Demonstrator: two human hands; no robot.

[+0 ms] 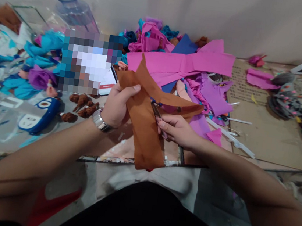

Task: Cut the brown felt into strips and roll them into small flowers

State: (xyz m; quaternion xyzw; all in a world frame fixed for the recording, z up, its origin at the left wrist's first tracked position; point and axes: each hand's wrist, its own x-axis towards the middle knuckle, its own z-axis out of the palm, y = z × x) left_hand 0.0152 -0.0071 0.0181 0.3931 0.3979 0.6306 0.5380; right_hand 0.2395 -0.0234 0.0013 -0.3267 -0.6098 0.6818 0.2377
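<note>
Above the bench (114, 145), your left hand (117, 103) pinched a long, rust-brown, cloth-like strip (147, 127), apparently to steady it, while your right hand (176, 130) gripped slim metal scissors (155, 111) against its edge.

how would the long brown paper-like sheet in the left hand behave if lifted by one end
The long brown paper-like sheet would probably droop: its thin body shows soft bends. It looks light for its size, being thin and held near its top by the left hand. It may crease easily, given the soft folds lower down.
</note>
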